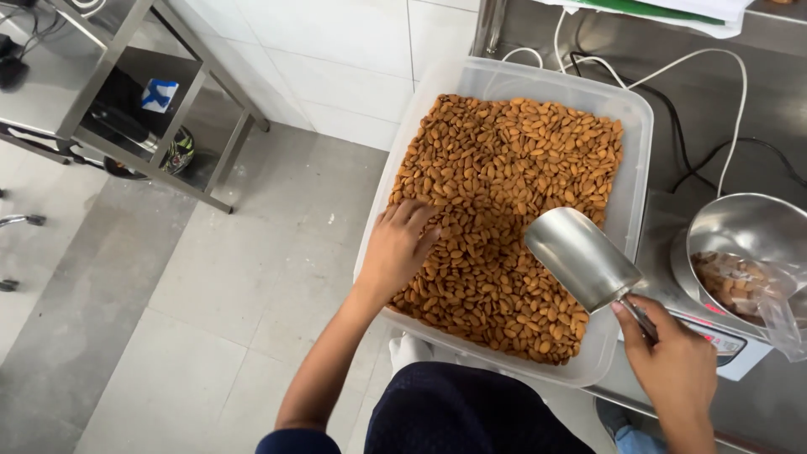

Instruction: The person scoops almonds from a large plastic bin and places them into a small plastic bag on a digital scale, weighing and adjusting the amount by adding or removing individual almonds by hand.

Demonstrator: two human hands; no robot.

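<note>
Head view: almonds (504, 168) fill a clear plastic tub (626, 160).
Left hand (395, 248): fingers loosely spread — resting on the almonds.
Right hand (672, 361): closed around the handle of a metal scoop (580, 256) — its mouth dips into the almonds.
Beside: steel bowl (744, 227) on a scale.

The left hand (395, 248) lay flat, fingers spread, palm down on the almonds (504, 168); the right hand (672, 361) gripped a handle beside them.

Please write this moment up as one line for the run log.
left hand: resting on almonds in plastic bin | right hand: holding metal scoop over almonds | bowl on scale
</note>
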